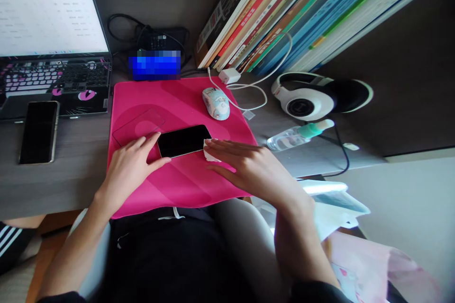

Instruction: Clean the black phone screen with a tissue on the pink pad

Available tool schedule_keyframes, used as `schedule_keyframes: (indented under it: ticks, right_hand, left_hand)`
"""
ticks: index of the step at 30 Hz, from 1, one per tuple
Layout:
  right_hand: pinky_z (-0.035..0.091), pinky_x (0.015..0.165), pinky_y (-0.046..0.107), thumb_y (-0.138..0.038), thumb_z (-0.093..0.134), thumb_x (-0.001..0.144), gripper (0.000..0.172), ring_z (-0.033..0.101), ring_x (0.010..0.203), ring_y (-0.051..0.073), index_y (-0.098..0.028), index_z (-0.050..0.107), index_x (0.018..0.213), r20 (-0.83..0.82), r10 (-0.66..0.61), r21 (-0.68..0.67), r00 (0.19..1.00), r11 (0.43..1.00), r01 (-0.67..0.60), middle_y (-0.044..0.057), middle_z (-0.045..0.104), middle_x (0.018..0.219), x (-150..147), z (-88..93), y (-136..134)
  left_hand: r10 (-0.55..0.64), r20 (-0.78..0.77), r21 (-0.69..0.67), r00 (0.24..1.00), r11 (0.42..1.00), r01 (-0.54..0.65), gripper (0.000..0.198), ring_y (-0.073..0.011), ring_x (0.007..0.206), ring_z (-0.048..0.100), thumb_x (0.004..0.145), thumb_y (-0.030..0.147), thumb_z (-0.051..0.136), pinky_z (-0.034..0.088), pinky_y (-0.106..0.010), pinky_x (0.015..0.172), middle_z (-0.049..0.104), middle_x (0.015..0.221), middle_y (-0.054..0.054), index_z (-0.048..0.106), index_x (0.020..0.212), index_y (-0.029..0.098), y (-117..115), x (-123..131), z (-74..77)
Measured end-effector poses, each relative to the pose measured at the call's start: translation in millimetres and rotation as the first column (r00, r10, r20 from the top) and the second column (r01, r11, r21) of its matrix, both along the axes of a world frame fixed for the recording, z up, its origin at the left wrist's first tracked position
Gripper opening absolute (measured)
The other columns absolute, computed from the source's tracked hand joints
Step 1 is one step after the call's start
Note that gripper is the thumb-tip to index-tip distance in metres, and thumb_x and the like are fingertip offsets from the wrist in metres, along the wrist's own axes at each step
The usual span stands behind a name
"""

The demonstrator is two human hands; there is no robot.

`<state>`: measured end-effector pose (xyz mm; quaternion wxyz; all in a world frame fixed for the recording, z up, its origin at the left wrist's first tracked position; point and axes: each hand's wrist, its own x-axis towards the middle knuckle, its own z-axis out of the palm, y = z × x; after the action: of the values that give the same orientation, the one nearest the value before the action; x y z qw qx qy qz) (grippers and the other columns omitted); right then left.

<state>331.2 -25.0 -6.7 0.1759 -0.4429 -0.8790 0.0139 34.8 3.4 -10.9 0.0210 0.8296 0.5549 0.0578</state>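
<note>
A black-screened smartphone (pixel 183 141) lies face up on the pink mat (pixel 170 189). My left hand (pixel 130 165) grips its left end, with the thumb at the lower corner and the fingers at the upper one. Under the fingers of my right hand (pixel 249 163) is a white wipe (pixel 211 151), pressed at the phone's right end; my right thumb sits apart from the fingers. Left of the phone, a clear thin screen protector or glass sheet (pixel 140 125) rests on the mat, partly behind my left hand.
A patterned mouse (pixel 216 103) sits on the mat's upper right, beside a white cable and charger (pixel 229 75). Rightward are a spray bottle (pixel 295 136) and headphones (pixel 302 99). Books (pixel 249 23) line the back. A laptop (pixel 53 75) and second phone (pixel 39 132) occupy the left.
</note>
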Motion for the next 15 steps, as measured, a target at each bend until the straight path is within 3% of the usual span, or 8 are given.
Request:
schedule_keyframes:
  ticks: [5,11,15]
  right_hand:
    - [0.055,0.119,0.05,-0.033,0.061,0.107,0.039,0.064,0.138,0.03,-0.026,0.068,0.145,-0.108,-0.019,-0.055,0.994,0.998,0.013,0.007,0.064,0.15,-4.0,-12.4,12.7]
    - [0.037,0.131,0.055,-0.044,0.058,0.107,0.063,0.041,0.156,0.029,-0.023,0.042,0.164,-0.186,-0.015,-0.108,0.982,0.994,-0.005,0.012,0.045,0.167,-17.0,-33.9,38.7]
    - [0.033,0.132,0.057,-0.044,0.059,0.107,0.066,0.04,0.156,0.03,-0.018,0.041,0.165,-0.147,0.001,-0.081,0.989,0.997,-0.013,0.015,0.044,0.167,-19.8,-31.8,35.2]
  left_hand:
    - [0.004,-0.007,-0.024,1.0,1.0,-0.004,0.071,-0.0313,0.123,0.073,0.102,0.059,0.061,0.062,-0.039,0.092,0.069,0.145,-0.013,0.047,0.163,0.026,0.2,-2.8,-1.3]
    - [0.007,0.013,-0.025,1.0,1.0,-0.007,0.073,-0.0329,0.127,0.071,0.101,0.061,0.062,0.061,-0.04,0.094,0.068,0.146,-0.015,0.048,0.162,0.025,-0.1,-3.7,-3.2]
    - [0.008,0.004,0.0,1.0,1.0,-0.008,0.073,-0.0338,0.124,0.073,0.1,0.06,0.064,0.062,-0.04,0.093,0.068,0.145,-0.018,0.051,0.16,0.021,-2.5,-0.9,-0.8]
